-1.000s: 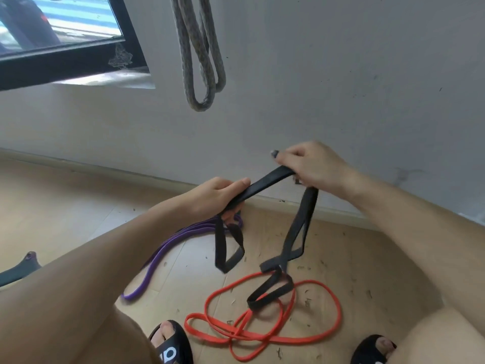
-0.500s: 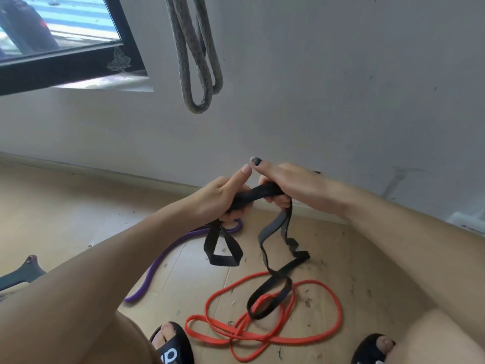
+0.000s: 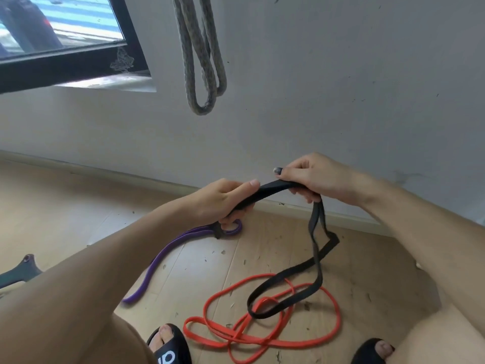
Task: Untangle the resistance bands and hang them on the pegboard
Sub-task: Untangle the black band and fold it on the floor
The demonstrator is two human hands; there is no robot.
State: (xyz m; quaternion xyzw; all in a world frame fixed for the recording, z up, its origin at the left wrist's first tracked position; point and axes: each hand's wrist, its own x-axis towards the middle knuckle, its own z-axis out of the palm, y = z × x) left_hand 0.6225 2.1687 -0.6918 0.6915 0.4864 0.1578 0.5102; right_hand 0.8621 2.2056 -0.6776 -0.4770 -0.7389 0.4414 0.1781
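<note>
Head view looks down at two bare hands working a black band [image 3: 319,261] above a wooden floor [image 3: 65,206]. Left hand [image 3: 223,203] has its grip curled round one end of the band, thumb laid along the top. Right hand [image 3: 309,179] pinches the other end, fingers folded over it. Between them the strap runs taut; from the right hand it hangs in a twisted loop whose bottom rests on a red band [image 3: 262,337] coiled on the floor. Purple band [image 3: 157,261] lies beside the left hand. Grey rope [image 3: 202,61] hangs on the wall [image 3: 341,88].
</note>
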